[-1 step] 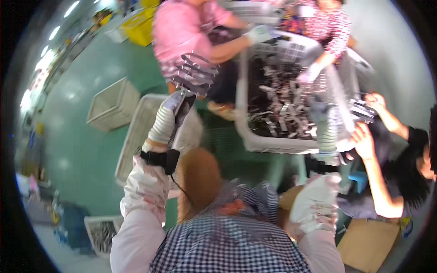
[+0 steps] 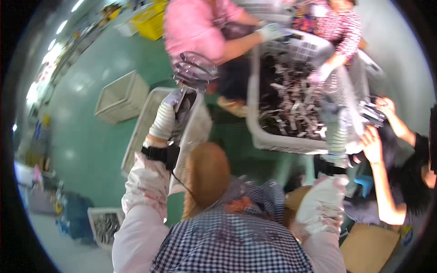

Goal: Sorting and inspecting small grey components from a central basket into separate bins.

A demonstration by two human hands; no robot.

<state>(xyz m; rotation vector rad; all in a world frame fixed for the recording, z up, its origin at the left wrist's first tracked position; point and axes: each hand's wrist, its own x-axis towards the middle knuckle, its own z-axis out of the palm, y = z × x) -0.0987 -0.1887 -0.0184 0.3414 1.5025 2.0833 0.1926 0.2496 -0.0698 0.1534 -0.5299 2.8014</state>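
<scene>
My left hand (image 2: pixel 165 116), in a striped knit glove, is closed around a bundle of dark, thin metal pieces with curved, loop-like ends (image 2: pixel 195 73). The bundle is raised above a long white crate (image 2: pixel 135 145). My right hand (image 2: pixel 336 129), also gloved, reaches to the near right side of a large white plastic bin (image 2: pixel 291 144). Its fingers are blurred against the contents, so their grip does not show. Loose shiny and dark metal strips (image 2: pixel 291 102) lie jumbled inside the bin.
A person in pink (image 2: pixel 195 27) and another in a patterned top (image 2: pixel 347 32) work across the bin. At right, a person in dark clothes (image 2: pixel 382 200) holds metal pieces (image 2: pixel 371 113). A beige bin (image 2: pixel 119 100), yellow crates (image 2: pixel 150 22) and cardboard (image 2: pixel 369 248) stand around.
The whole scene has shifted slightly to the right in the picture. My left hand still holds the bundle, and my right hand stays at the bin.
</scene>
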